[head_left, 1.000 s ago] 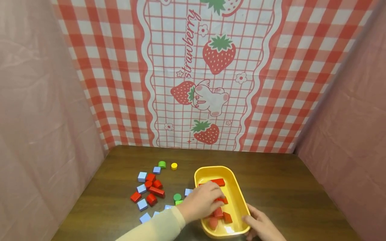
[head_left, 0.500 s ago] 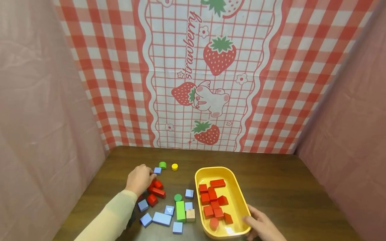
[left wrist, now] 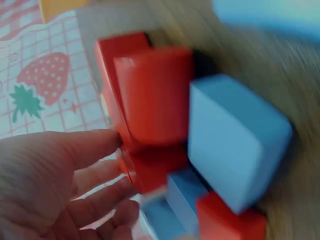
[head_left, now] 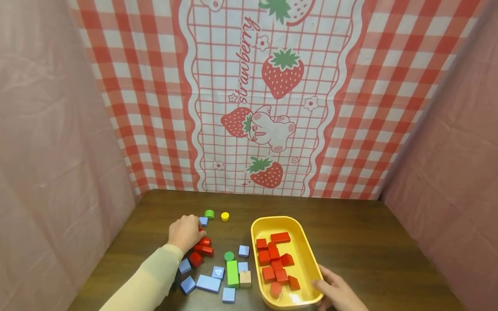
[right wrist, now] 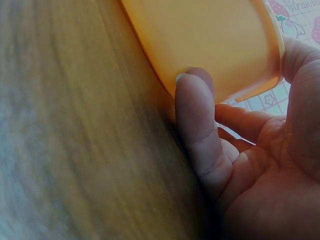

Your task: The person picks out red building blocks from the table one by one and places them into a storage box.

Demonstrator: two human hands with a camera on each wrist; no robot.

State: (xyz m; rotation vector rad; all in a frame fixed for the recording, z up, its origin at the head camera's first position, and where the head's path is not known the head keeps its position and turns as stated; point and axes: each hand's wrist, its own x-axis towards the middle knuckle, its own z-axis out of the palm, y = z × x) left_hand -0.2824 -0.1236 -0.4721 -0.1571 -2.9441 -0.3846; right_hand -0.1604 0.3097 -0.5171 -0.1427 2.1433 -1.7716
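My left hand (head_left: 185, 233) is down among the loose red blocks at the left, hiding some of them. In the left wrist view, its thumb and fingertips pinch the end of a red block (left wrist: 155, 170), below a red half-round block (left wrist: 157, 95) and next to a blue block (left wrist: 235, 140); that view is blurred. At the near right corner, my right hand (head_left: 337, 288) grips the yellow plastic tray (head_left: 309, 250), thumb over the rim and fingers against the outer wall. Several red blocks (head_left: 281, 275) lie inside the tray.
Between the left hand and the tray lie a long blue block (head_left: 209, 283), a green block (head_left: 232, 273), a plain wooden cube (head_left: 245, 278) and several small blue blocks. Farther back are a yellow disc (head_left: 225, 216) and a green arched piece (head_left: 209, 214). A checked cloth (head_left: 155, 129) hangs behind the table.
My left hand has left the tray, reached leftward to the red blocks and edged slightly nearer and rightward there. The right hand stays on the tray.
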